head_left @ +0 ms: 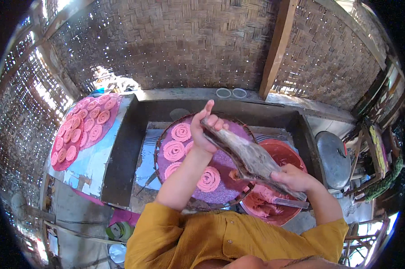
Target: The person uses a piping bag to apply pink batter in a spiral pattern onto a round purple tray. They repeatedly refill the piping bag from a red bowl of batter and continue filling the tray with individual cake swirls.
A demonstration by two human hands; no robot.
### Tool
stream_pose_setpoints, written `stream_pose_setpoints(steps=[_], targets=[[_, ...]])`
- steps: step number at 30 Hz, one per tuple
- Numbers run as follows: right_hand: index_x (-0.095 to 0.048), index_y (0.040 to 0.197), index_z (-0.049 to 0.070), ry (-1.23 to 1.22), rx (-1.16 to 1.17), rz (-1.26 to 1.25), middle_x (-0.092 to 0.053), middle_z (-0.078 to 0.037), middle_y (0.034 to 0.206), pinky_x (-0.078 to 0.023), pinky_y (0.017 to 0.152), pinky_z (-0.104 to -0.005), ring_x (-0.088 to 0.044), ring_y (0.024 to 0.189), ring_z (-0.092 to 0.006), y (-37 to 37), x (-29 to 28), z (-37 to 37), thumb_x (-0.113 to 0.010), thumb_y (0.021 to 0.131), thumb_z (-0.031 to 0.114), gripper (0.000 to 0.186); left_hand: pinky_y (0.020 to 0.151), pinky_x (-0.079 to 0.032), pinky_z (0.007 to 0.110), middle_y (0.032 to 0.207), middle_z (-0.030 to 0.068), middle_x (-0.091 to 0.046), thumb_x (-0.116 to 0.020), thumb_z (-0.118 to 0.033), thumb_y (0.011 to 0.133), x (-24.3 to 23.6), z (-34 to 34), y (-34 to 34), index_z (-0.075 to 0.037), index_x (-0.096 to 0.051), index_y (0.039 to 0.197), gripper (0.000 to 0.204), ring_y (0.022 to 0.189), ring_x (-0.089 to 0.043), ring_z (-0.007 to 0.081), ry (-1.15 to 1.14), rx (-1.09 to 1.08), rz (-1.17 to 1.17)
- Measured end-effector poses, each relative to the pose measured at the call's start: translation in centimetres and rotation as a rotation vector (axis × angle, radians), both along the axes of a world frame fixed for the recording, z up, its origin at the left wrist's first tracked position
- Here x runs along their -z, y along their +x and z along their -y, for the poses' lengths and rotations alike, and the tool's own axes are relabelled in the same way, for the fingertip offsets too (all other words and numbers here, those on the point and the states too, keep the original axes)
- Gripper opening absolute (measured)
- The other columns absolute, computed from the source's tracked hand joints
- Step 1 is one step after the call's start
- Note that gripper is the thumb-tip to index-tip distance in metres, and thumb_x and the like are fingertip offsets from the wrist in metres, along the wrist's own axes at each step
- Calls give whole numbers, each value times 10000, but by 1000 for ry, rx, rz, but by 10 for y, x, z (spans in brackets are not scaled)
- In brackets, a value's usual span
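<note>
My left hand [205, 130] grips the upper end of a long, weathered wooden tool [252, 152] held diagonally, its index finger raised. My right hand [294, 177] is closed on the tool's lower right part. An orange-brown piece [235, 175] shows at its underside. Beneath lies a round purple mat [227, 197] on a rimmed tray, bearing several pink piped spirals [209, 178], partly hidden by my left arm and the tool. To the right, a red tub [274, 148] holds pink paste [260, 201], with a flat greyish bar [290, 202] across it.
Pink spirals on round mats [88, 127] cover part of a pale board [79, 179] at left. A dark raised ledge [121, 148] surrounds the work area. A metal lidded pot [331, 163] stands at right. Two small rings [223, 93] lie by the woven wall [175, 45].
</note>
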State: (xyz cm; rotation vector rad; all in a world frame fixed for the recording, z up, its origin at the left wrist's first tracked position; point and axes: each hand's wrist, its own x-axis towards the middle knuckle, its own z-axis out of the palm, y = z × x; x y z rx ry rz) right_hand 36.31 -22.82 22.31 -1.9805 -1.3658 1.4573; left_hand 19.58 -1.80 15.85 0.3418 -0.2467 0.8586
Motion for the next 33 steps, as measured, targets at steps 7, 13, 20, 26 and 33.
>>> stream_pose_setpoints(steps=[7,13,20,26,33], targets=[[-601,981,2,129,-10,115,-599,-56,734,-445,640,-294,-536,653,-137,-4,-15,-1,-545,777,454,500,623,-427,280,511,-71,-448,-434,-265,816,-20,0,-10,-118,-534,1089,325,496,-459,90,4,-47,52],[-623,924,9,185,32,112,-590,-64,684,-449,604,-290,-540,622,-122,-8,-24,19,-568,757,463,487,656,-430,285,515,-62,-460,-415,-249,821,-18,16,-12,-117,-534,1103,333,505,-469,97,63,-4,82],[-626,825,-2,210,-38,189,-570,-108,618,-441,592,-317,-548,620,-140,-23,-33,0,-533,766,488,502,638,-416,281,522,-53,-469,-392,-248,829,-32,-3,-29,-105,-524,1101,334,528,-485,96,109,-18,147],[-622,849,-4,281,-51,133,-574,-102,621,-441,582,-302,-546,618,-129,-19,-25,20,-545,768,475,492,629,-424,273,511,-57,-457,-402,-249,820,-23,18,-29,-109,-516,1103,336,510,-482,94,68,-7,93],[-618,894,7,324,-13,208,-578,-96,590,-448,558,-309,-560,558,-161,-8,-27,35,-555,768,450,465,613,-424,277,484,-64,-428,-411,-236,813,-19,22,-3,-112,-531,1068,308,485,-461,93,28,36,79]])
